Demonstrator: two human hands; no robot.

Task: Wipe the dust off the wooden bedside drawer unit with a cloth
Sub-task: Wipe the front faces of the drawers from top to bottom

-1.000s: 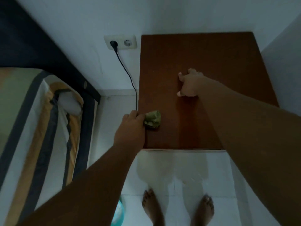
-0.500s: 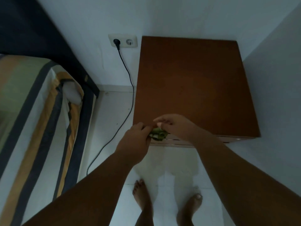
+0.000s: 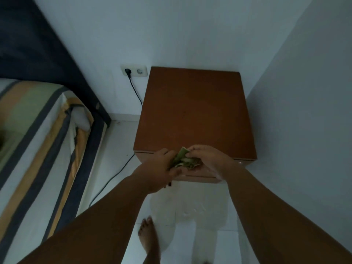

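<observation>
Meanwhile, the Cloth Got Refolded at the Front Edge

Both hands met at the lower centre of the frame, just in front of the reddish-brown wooden bedside drawer unit (image 3: 194, 111), which stood in the corner where the two pale walls joined. The left hand (image 3: 160, 168) gripped the small crumpled olive-green cloth (image 3: 183, 159) from below, thumb and fingers closed on its lower end. The right hand (image 3: 207, 161) pinched the cloth's upper edge between thumb and forefinger, its other fingers loosely curled underneath. The cloth was held off the wood, hanging over the unit's front lip and not touching the top panel.

As for progress, it was hard to judge. The top panel looked even in colour, with no clear streak or dust line showing in that dim light, so I could not say how much of it had been wiped. The cloth seemed to be getting bunched or turned to a fresh face, which suggested a pause between passes. The drawer fronts, seen only as a thin pale strip beneath the hands, and the sides probably remained to be done.

Over at the upper left of the unit a white double wall socket (image 3: 134, 70) carried one black power cable (image 3: 136, 92) that trailed down to the white tiled floor (image 3: 122, 141). A striped bed (image 3: 38, 130) filled the left of the frame.

No brand, label or writing could be read anywhere.
</observation>
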